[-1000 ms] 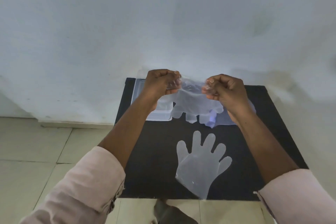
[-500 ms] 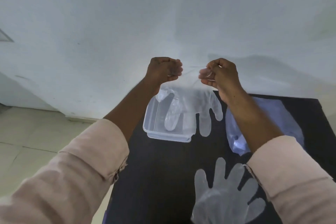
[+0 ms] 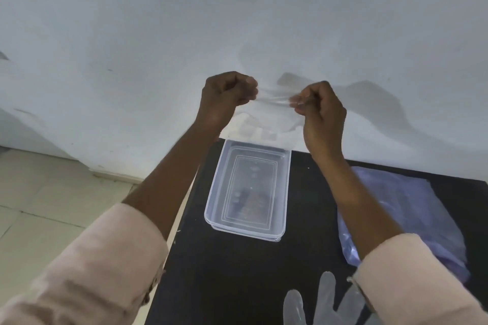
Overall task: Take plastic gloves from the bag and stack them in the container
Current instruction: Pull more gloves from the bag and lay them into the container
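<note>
While above container [image 3: 248,190], glove [image 3: 269,113] taut.

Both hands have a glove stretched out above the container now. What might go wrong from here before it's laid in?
1. The glove is held by its cuff between the left hand and the right hand, beyond the container's far rim; lowered as is, it may drape over the rim.
2. The film looks bunched, so it may land crumpled.
3. The second glove lies near the right sleeve, which may drag it.
</note>
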`<state>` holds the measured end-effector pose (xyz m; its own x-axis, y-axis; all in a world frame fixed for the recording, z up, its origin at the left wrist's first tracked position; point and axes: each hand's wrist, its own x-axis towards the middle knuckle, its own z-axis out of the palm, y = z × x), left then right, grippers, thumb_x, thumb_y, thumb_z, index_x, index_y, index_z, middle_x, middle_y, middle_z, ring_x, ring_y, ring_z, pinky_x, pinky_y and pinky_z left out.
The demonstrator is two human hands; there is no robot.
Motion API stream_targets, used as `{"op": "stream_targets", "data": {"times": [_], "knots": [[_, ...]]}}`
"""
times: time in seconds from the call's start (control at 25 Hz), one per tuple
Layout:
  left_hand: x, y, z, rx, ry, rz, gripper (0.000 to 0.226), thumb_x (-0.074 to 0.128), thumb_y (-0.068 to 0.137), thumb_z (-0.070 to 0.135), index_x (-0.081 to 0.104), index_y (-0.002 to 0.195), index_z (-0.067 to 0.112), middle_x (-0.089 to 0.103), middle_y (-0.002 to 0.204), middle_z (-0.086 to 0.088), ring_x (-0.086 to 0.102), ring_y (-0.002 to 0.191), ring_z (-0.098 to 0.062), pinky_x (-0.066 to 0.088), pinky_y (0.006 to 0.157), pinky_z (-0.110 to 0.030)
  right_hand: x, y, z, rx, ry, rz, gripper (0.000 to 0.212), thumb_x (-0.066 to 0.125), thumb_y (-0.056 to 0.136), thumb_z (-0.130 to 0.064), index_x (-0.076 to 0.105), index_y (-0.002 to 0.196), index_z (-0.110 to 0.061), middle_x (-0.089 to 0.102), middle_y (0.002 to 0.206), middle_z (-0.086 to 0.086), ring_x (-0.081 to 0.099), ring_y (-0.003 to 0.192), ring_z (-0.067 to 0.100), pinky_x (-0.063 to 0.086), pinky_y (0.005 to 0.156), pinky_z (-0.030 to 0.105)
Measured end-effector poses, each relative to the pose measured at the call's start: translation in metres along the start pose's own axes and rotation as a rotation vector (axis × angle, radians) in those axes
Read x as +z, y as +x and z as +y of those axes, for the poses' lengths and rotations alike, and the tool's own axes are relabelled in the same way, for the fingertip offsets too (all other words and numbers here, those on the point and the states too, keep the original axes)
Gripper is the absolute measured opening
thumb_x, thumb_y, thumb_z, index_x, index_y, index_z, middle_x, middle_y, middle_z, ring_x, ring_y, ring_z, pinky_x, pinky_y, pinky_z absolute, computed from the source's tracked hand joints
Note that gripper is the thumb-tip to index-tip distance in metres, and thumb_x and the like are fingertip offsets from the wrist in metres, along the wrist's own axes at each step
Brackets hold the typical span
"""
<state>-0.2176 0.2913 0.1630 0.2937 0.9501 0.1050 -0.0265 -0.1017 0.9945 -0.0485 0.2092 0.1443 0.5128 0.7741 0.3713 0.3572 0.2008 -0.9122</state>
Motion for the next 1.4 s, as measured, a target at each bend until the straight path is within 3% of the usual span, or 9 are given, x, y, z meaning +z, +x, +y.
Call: {"op": "stream_targets", "data": {"times": [0.12, 0.32, 0.48, 0.64, 0.72, 0.84, 1.04, 1.16, 1.4], "knots": [[-0.007, -0.030, -0.031, 0.023, 0.026, -0.038, 0.012, 0.066, 0.087, 0.017, 0.074, 0.079, 0.017, 0.072, 0.080, -0.007, 0.067, 0.082, -0.023, 0.053, 0.082, -0.037, -0.004, -0.039, 0.020, -0.064, -0.072, -0.020, 0.015, 0.044, 0.099, -0.008, 0.053, 0.087, -0.007, 0.071, 0.083, 0.008, 0.068, 0.080, 0.006, 0.051, 0.073, 0.019], [-0.025, -0.074, -0.118, -0.083, 0.468, -0.166, 0.016, 0.065, 0.091, 0.026, 0.073, 0.087, 0.012, 0.072, 0.084, 0.000, 0.064, 0.078, -0.006, 0.047, 0.077, -0.024, -0.007, -0.101, 0.091, 0.035, -0.239, -0.328, 0.026, 0.043, 0.097, -0.027, 0.059, 0.089, -0.008, 0.066, 0.075, 0.002, 0.057, 0.061, 0.003, 0.044, 0.060, 0.016], [-0.032, -0.092, -0.159, 0.067, 0.855, -0.347, 0.018, 0.063, 0.090, 0.030, 0.076, 0.091, 0.017, 0.077, 0.098, -0.002, 0.070, 0.097, -0.021, 0.049, 0.096, -0.047, -0.005, -0.122, 0.124, -0.021, -0.537, -0.546, 0.018, 0.042, 0.099, -0.021, 0.053, 0.086, -0.022, 0.064, 0.079, -0.007, 0.055, 0.068, 0.008, 0.044, 0.094, 0.045], [-0.033, -0.103, -0.171, 0.194, 1.136, -0.471, 0.010, 0.068, 0.088, 0.024, 0.077, 0.089, 0.020, 0.076, 0.106, -0.001, 0.057, 0.125, -0.029, 0.024, 0.113, -0.053, -0.002, -0.128, 0.122, -0.114, -0.825, -0.663, 0.011, 0.047, 0.096, -0.020, 0.055, 0.090, -0.023, 0.069, 0.094, -0.005, 0.064, 0.100, 0.017, 0.027, 0.113, 0.049], [-0.037, -0.104, -0.176, 0.246, 1.202, -0.519, 0.010, 0.069, 0.087, 0.028, 0.077, 0.087, 0.023, 0.076, 0.108, 0.001, 0.055, 0.127, -0.030, 0.022, 0.114, -0.056, -0.001, -0.127, 0.116, -0.127, -0.934, -0.747, 0.011, 0.049, 0.096, -0.021, 0.060, 0.097, -0.021, 0.071, 0.110, 0.001, 0.055, 0.125, 0.021, 0.021, 0.114, 0.051], [-0.041, -0.102, -0.176, 0.208, 1.253, -0.599, 0.015, 0.065, 0.089, 0.035, 0.078, 0.092, 0.026, 0.073, 0.117, 0.001, 0.048, 0.134, -0.028, 0.014, 0.118, -0.055, 0.003, -0.123, 0.110, -0.080, -1.047, -0.882, 0.021, 0.043, 0.099, -0.027, 0.060, 0.109, -0.022, 0.066, 0.124, 0.000, 0.038, 0.140, 0.019, 0.012, 0.117, 0.051], [-0.044, -0.102, -0.176, 0.162, 1.423, -0.790, 0.042, 0.041, 0.089, 0.061, 0.074, 0.102, 0.038, 0.058, 0.139, 0.010, 0.028, 0.146, -0.021, -0.002, 0.118, -0.057, 0.002, -0.119, 0.109, -0.059, -1.133, -1.048, 0.030, 0.046, 0.095, -0.042, 0.066, 0.110, -0.027, 0.061, 0.132, -0.006, 0.027, 0.144, 0.021, 0.002, 0.117, 0.054], [-0.044, -0.100, -0.168, 0.116, 1.500, -0.921, 0.065, 0.023, 0.081, 0.075, 0.072, 0.106, 0.042, 0.045, 0.150, 0.012, 0.016, 0.149, -0.021, -0.005, 0.115, -0.061, -0.003, -0.114, 0.106, -0.083, -1.167, -1.225, 0.035, 0.051, 0.087, -0.055, 0.066, 0.111, -0.034, 0.042, 0.149, -0.005, 0.012, 0.148, 0.028, -0.010, 0.114, 0.060], [-0.039, -0.096, -0.162, 0.060, 1.627, -1.055, 0.066, 0.019, 0.087, 0.074, 0.068, 0.115, 0.041, 0.030, 0.159, 0.009, 0.006, 0.151, -0.023, -0.007, 0.113, -0.064, 0.000, -0.103, 0.102, -0.029, -1.274, -1.456, 0.037, 0.038, 0.094, -0.041, 0.065, 0.119, -0.036, 0.013, 0.163, 0.001, -0.015, 0.148, 0.036, -0.023, 0.108, 0.061]]}}
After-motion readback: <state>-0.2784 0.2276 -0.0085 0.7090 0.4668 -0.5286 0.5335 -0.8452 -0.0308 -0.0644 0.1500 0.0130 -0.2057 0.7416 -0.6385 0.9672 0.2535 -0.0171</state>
